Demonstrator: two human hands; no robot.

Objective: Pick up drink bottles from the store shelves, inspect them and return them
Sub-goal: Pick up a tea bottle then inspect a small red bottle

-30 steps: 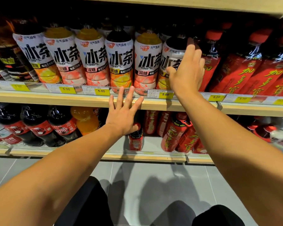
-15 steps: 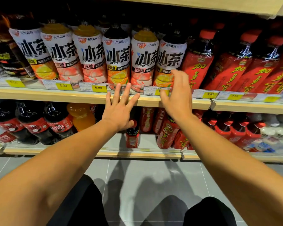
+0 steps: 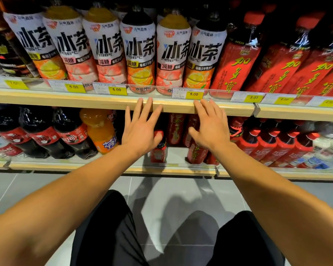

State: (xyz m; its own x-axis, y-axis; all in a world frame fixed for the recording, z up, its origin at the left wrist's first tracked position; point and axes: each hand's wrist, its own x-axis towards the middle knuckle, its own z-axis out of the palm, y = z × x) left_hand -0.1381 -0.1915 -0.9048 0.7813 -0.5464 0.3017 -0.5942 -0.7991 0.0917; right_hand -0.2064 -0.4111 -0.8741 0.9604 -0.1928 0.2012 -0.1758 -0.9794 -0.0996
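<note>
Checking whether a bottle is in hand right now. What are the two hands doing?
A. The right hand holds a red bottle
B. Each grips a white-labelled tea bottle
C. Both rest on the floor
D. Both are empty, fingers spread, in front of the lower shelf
D: the left hand and right hand are open and empty, fingers spread below the upper shelf edge.

a shop, wooden shelves (image 3: 104,101) packed with drink bottles (image 3: 137,54), yellow price tags (image 3: 193,94) along the edges
</note>
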